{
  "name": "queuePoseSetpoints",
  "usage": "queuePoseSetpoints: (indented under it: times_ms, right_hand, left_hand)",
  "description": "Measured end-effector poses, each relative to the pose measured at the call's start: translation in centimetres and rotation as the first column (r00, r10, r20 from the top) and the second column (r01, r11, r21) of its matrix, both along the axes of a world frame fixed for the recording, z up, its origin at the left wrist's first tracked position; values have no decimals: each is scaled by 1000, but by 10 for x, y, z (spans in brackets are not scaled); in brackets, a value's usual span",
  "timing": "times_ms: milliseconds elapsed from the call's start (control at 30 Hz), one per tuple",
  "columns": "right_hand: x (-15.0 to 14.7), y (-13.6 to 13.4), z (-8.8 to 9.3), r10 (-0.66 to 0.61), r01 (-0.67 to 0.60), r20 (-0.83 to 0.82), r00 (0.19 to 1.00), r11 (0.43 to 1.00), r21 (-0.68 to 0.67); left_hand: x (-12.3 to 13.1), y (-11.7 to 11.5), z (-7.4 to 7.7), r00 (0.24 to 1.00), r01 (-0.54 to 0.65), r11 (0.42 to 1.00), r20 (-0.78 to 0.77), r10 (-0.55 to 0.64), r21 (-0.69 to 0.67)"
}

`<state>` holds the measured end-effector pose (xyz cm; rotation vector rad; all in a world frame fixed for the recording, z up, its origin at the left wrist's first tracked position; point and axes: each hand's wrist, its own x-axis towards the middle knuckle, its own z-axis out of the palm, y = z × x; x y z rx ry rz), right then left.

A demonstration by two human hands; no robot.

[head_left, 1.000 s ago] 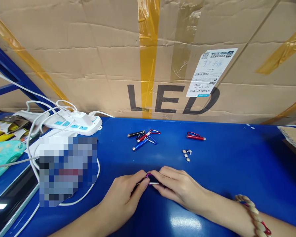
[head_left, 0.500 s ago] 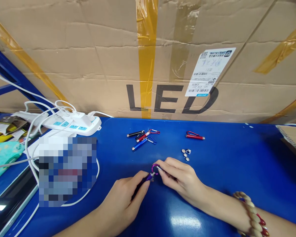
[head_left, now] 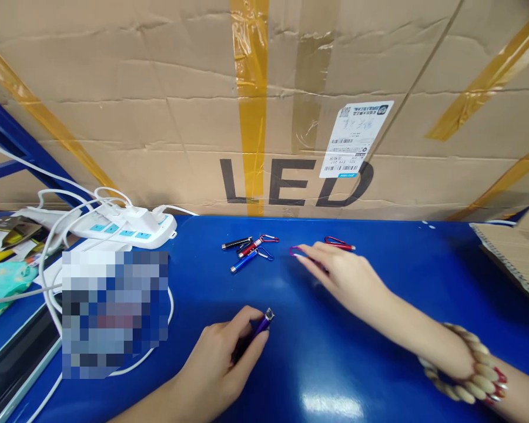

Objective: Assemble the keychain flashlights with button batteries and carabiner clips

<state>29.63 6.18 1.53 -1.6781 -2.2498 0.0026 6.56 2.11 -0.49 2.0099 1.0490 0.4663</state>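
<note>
My left hand (head_left: 223, 358) is closed round a slim purple keychain flashlight (head_left: 266, 321), its silver end tilted up past my fingertips. Between the fingers of my right hand (head_left: 350, 279) is a purple carabiner clip (head_left: 293, 251), held apart from the purple tube over the table. To its left lie a black keychain flashlight (head_left: 234, 244), a red one (head_left: 249, 249) and a blue one (head_left: 244, 262), grouped with their clips. Another red flashlight (head_left: 346, 247) with a clip lies just behind my right hand. The small silver parts are hidden by that hand.
A large cardboard box (head_left: 194, 129) stands along the back of the blue table (head_left: 335, 364). At left are a white power strip (head_left: 152, 235), tangled white cables and a pixelated area. A smaller cardboard piece (head_left: 511, 258) sits at right.
The purple clip has come away from the purple flashlight. My right hand has carried it away, toward the back of the table, while my left hand keeps its grip. The view has shifted slightly.
</note>
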Motion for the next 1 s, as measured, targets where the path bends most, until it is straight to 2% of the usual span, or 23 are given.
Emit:
queuePoseSetpoints:
  times_ms: [67,133,233,400,533,733,867,1000]
  right_hand:
    - [11,4,11,-171,199,231,958,974,-108]
    - [19,6,19,-261,354,396,880,918,-181]
    - [25,7,24,-299,446,491,818,869,-214]
    - [38,10,21,-274,411,465,842,884,-224]
    - [44,11,15,-235,359,432,871,905,-230]
    - [46,15,19,-310,416,431,847,892,-177]
    - [59,23,21,-387,441,365,847,894,-76]
    - [78,35,11,-403,401,216,890,914,52]
  left_hand:
    - [0,1,0,1000,-16,1000,21,16,-22]
    - [0,0,0,999,-20,999,42,22,-30]
    - [0,-2,-2,997,-33,998,73,37,-50]
    - [-2,-3,-2,990,-65,992,116,78,-110]
    - [-2,-3,-2,989,-70,992,122,83,-106]
    - [-3,-3,-2,988,-86,993,121,96,-84]
    - [-3,-3,-1,989,-72,993,121,83,-93]
    - [-3,-2,-1,990,-65,995,118,74,-79]
